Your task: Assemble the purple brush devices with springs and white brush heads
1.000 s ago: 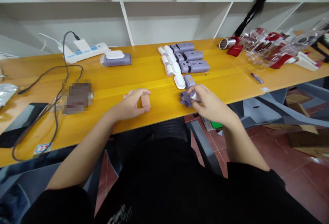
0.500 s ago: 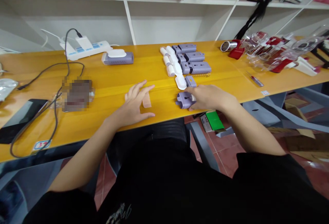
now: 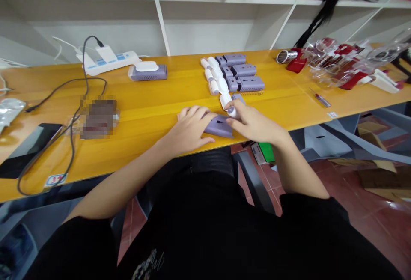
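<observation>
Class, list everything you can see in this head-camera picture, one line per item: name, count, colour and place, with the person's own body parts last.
table: one, orange-yellow, across the view
shelves: white, behind the table
power strip: one, white, back left
cable: one, black, left
smartphone: one, black, left edge
foil pouch: one, silver, far left
lilac housings: three, back centre
white parts: several, beside the housings
packaging: a heap, clear and red, right
screwdriver: one, red, right
lilac piece: one, front centre
small white part: one, front centre
left hand: one, beside the lilac piece
right hand: one, pinching the small white part
</observation>
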